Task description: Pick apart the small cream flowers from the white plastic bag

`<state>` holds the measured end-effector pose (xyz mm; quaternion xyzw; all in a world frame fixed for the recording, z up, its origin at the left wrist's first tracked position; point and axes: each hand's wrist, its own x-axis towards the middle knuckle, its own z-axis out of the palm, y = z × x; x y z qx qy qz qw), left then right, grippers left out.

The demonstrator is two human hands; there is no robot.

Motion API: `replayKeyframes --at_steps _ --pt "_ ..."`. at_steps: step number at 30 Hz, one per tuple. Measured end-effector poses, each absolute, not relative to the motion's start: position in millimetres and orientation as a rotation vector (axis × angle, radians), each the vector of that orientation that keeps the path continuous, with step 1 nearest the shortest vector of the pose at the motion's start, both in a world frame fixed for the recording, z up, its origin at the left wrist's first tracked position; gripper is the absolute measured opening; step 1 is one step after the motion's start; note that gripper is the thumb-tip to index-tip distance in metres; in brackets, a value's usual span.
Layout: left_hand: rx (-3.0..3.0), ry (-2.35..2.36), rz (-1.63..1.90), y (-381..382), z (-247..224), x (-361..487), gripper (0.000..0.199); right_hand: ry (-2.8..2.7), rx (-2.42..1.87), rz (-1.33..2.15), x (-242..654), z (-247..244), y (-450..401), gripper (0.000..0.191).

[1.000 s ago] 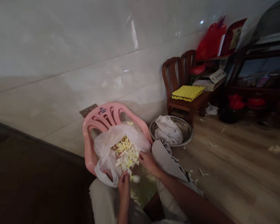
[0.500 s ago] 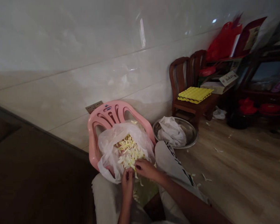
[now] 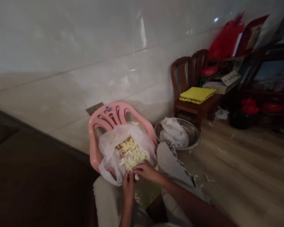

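From the head view, a person's left hand [image 3: 128, 186] is bunched upright, fingertips pinched together on something too hidden to tell, while the right hand [image 3: 145, 171] curves over it, fingers resting at the lip of a clear plastic bag [image 3: 109, 160]. The bag sits on a pink plastic chair [image 3: 101, 118] and holds a sizeable heap of pale yellow shreds [image 3: 132, 154]. A few stray scraps [image 3: 209, 179] lie on the wooden floor [image 3: 239, 170].
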<state>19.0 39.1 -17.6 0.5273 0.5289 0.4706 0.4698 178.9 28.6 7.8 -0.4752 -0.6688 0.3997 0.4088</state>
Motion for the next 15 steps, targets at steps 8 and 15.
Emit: replayKeyframes --at_steps 8,15 --pt "1.313 1.282 1.207 36 -16 19 0.057 -1.45 -1.134 1.297 172 -6 33 0.023" --pt "1.317 1.36 1.203 36 -15 19 0.062 -1.362 -1.074 1.406 170 -10 34 0.024"
